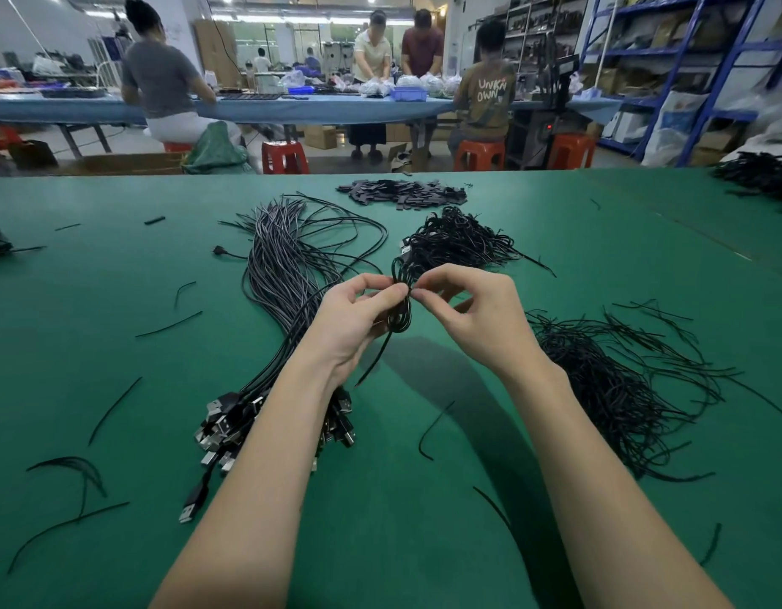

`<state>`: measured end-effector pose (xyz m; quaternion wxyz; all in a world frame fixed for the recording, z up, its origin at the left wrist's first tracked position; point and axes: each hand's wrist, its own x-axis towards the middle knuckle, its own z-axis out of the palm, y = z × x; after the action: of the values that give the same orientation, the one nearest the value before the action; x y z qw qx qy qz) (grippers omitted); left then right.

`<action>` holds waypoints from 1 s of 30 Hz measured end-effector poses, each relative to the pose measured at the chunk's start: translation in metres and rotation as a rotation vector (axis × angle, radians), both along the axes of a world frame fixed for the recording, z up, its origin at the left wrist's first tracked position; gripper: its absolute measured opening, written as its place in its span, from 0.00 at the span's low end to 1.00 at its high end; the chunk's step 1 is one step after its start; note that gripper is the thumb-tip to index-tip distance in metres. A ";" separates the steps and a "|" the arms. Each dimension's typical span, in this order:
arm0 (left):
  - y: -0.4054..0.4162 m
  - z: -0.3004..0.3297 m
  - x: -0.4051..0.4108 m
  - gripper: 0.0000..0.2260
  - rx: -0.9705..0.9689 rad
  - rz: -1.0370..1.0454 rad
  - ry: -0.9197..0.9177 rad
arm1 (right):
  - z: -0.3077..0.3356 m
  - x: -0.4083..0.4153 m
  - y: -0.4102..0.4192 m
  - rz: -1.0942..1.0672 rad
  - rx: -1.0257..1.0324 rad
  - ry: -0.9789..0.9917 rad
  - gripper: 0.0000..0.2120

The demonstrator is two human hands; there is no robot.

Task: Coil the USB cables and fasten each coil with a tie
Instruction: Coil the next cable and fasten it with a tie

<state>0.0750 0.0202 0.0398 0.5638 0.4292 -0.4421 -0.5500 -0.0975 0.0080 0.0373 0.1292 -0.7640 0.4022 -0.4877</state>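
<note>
Head view: two hands, left hand [352, 320] and right hand [477, 318], pinch one coil [400, 309].

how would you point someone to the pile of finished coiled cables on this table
Start at the green table and find the two hands working at its middle. Just beyond the right hand lies a compact black heap of coiled cables. Unlike the long straight bundle of uncoiled cables to its left and the loose, wispy tie pile nearer on the right, it is short, dense and looped.
</note>
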 end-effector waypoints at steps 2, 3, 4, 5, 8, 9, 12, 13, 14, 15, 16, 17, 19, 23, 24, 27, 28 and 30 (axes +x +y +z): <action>0.001 0.000 0.001 0.04 -0.034 -0.022 0.008 | 0.000 0.006 0.001 -0.005 0.120 -0.130 0.03; 0.001 -0.001 0.002 0.04 -0.062 -0.023 -0.016 | 0.002 0.009 0.002 0.027 0.265 -0.243 0.04; 0.002 -0.002 0.001 0.04 -0.100 -0.016 -0.053 | 0.005 0.010 0.002 0.087 0.481 -0.415 0.04; 0.003 -0.002 0.000 0.04 -0.145 -0.008 -0.088 | 0.010 0.011 0.003 0.180 0.763 -0.653 0.04; 0.004 -0.002 -0.001 0.05 -0.206 0.018 -0.127 | 0.014 0.010 0.008 0.383 1.326 -1.179 0.04; 0.004 -0.002 -0.002 0.05 -0.182 0.027 -0.116 | 0.013 0.010 0.008 0.389 1.309 -1.112 0.03; 0.003 -0.001 -0.001 0.05 -0.060 0.042 -0.015 | 0.008 0.005 0.006 0.231 0.741 -0.519 0.08; 0.003 -0.001 0.000 0.05 -0.037 0.043 0.001 | 0.006 0.000 0.005 0.156 0.505 -0.295 0.09; 0.003 -0.001 0.000 0.05 -0.025 0.039 0.005 | 0.004 -0.004 0.003 0.089 0.307 -0.117 0.09; 0.003 -0.001 0.001 0.04 -0.022 0.031 0.003 | 0.002 -0.007 0.001 0.056 0.165 -0.011 0.07; 0.003 0.000 0.000 0.04 -0.022 0.021 -0.002 | 0.001 -0.009 -0.001 0.048 0.086 0.030 0.04; 0.004 0.000 0.000 0.04 -0.021 0.014 -0.007 | 0.000 -0.009 -0.002 0.038 0.060 0.041 0.02; 0.004 -0.001 0.000 0.04 -0.022 0.012 -0.014 | -0.002 -0.001 -0.001 0.010 0.189 -0.054 0.04; 0.005 0.001 -0.002 0.05 -0.054 0.023 -0.026 | 0.008 0.010 0.002 0.271 1.172 -0.884 0.07; 0.004 0.002 -0.002 0.05 -0.052 0.025 -0.029 | 0.007 0.010 0.003 0.300 1.207 -0.908 0.06; 0.003 0.002 0.000 0.04 -0.016 0.027 0.003 | 0.005 0.003 0.007 0.163 0.663 -0.427 0.05; 0.003 0.001 0.002 0.04 -0.005 0.027 0.012 | 0.006 0.000 0.007 0.095 0.430 -0.262 0.07; 0.002 0.001 0.004 0.04 0.007 0.026 0.016 | 0.006 -0.004 0.005 0.014 0.140 -0.021 0.08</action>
<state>0.0790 0.0225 0.0404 0.5733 0.4323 -0.4299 -0.5474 -0.1010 0.0126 0.0433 0.1900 -0.7509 0.4286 -0.4652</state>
